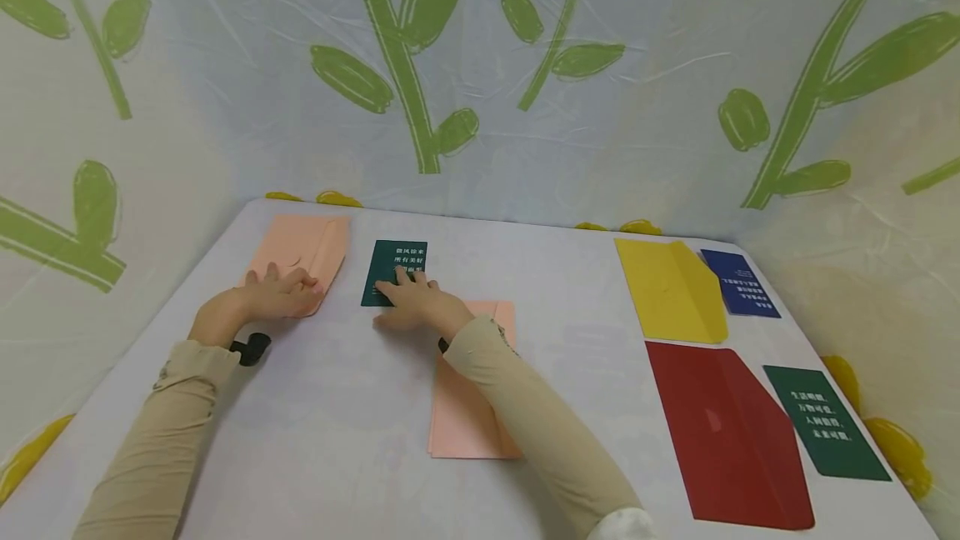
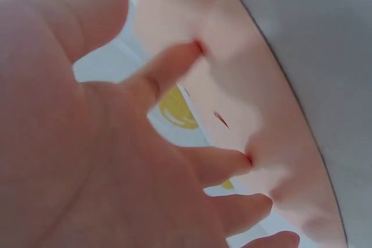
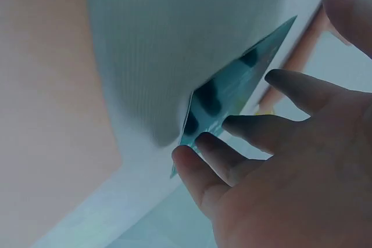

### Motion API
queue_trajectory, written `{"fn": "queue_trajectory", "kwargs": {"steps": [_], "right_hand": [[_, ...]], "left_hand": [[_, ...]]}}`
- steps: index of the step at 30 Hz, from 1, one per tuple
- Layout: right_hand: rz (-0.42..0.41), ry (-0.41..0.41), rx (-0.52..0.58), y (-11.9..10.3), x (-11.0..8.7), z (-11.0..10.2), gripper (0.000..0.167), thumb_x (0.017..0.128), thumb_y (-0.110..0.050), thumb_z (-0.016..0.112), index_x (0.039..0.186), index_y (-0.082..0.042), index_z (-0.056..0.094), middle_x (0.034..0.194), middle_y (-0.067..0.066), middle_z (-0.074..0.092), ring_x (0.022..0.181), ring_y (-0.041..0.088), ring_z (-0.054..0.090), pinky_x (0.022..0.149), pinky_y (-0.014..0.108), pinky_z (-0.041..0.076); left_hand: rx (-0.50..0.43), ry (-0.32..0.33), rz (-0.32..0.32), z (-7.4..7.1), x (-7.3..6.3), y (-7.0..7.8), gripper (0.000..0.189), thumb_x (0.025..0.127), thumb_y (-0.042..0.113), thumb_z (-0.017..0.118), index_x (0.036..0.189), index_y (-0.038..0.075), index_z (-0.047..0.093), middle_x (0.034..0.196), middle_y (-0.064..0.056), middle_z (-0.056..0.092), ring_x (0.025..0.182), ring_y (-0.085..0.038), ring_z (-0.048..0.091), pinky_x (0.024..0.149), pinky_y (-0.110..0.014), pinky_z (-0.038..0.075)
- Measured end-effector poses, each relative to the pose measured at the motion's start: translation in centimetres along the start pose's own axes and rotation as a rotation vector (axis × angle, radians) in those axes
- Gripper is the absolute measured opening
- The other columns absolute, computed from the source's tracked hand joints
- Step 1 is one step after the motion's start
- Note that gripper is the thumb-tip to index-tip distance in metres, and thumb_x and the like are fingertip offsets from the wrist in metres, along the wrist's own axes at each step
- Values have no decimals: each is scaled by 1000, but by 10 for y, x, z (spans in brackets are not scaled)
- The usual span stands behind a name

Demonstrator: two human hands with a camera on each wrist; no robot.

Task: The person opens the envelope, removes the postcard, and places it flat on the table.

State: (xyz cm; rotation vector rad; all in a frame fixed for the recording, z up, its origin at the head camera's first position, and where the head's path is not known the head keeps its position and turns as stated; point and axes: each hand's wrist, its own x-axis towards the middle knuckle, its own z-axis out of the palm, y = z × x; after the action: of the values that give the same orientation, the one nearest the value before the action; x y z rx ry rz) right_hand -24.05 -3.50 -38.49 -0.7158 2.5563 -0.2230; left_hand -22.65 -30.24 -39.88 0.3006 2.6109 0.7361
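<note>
A pale cloth backdrop (image 1: pixel 660 90) printed with green stems and yellow flowers fills the upper half of the head view. Below it, a white table (image 1: pixel 337 440) spreads across the middle and bottom of the frame. Two beige sleeves come in from the bottom edge, the left sleeve (image 1: pixel 157 432) at lower left and the right sleeve (image 1: pixel 540 415) from lower right of centre. A red envelope (image 1: pixel 727 440) lies at lower right. The central pink envelope (image 1: pixel 465 423) sits below the middle of the frame, partly covered by the right forearm. A yellow envelope (image 1: pixel 671 294) lies right of centre, just above the red one. The left pink envelope (image 1: pixel 296 236) is left of centre, under the left hand (image 1: pixel 262 297), whose fingers are spread, with at least one fingertip touching the paper in the left wrist view. A green card (image 1: pixel 821 423) with white characters lies at lower right, beside the red envelope. The right hand (image 1: pixel 420 300), near the centre, has its fingers spread at the dark green card (image 1: pixel 382 257); whether the fingertips press it I cannot tell. That card lies slightly left of centre, its printed lines partly hidden by the fingers. A blue card (image 1: pixel 738 282) rests beside the yellow envelope at right. Smallest is a black object (image 1: pixel 255 347) at the left wrist.
</note>
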Motion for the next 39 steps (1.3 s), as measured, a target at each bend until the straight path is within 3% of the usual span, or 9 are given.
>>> {"fn": "queue_trajectory", "kwargs": {"steps": [3,6,11,15,26,33,39], "right_hand": [[12,20,-7,3,-4,-3,68,99,-49,53,158,-30,26,166,7,8,151,30,9,119,50,16],[46,21,-21,6,-8,-5,67,99,-49,54,158,-28,29,166,7,11,150,30,12,119,49,18],[55,1,-3,7,-10,-4,66,99,-48,54,158,-26,30,166,8,11,150,30,12,119,48,17],[44,2,17,2,-8,-3,68,99,-48,55,158,-26,30,166,9,9,151,30,10,119,49,17],[31,17,-49,-10,5,4,70,98,-51,53,159,-27,26,166,11,9,151,30,10,119,47,18],[41,15,-25,-16,7,5,71,98,-50,53,159,-28,25,166,10,6,151,29,7,119,47,16],[38,15,-23,-18,9,4,71,98,-51,53,159,-29,24,166,9,5,152,29,5,120,47,15]], "left_hand": [[62,58,16,1,-1,10,44,105,37,39,127,-1,40,150,-41,21,138,-62,6,103,-75,-3],[122,94,-12,2,-2,18,53,106,31,37,137,-11,30,144,-46,25,135,-64,13,104,-75,4],[136,44,-171,4,-3,26,80,105,42,34,146,-21,9,143,-55,-5,130,-73,-8,102,-80,3],[147,27,-240,6,-4,23,86,104,49,35,149,-17,5,143,-54,-12,129,-74,-11,98,-83,6],[113,17,-277,-2,-12,11,88,101,52,44,152,-8,5,147,-48,-17,127,-74,-17,93,-87,1],[81,35,-330,-3,-15,6,93,99,56,45,154,-3,-1,148,-43,-22,129,-71,-21,93,-86,-3],[71,34,-317,-4,-16,-2,94,98,59,44,155,-1,-2,148,-43,-24,126,-73,-23,90,-88,-4]]}}
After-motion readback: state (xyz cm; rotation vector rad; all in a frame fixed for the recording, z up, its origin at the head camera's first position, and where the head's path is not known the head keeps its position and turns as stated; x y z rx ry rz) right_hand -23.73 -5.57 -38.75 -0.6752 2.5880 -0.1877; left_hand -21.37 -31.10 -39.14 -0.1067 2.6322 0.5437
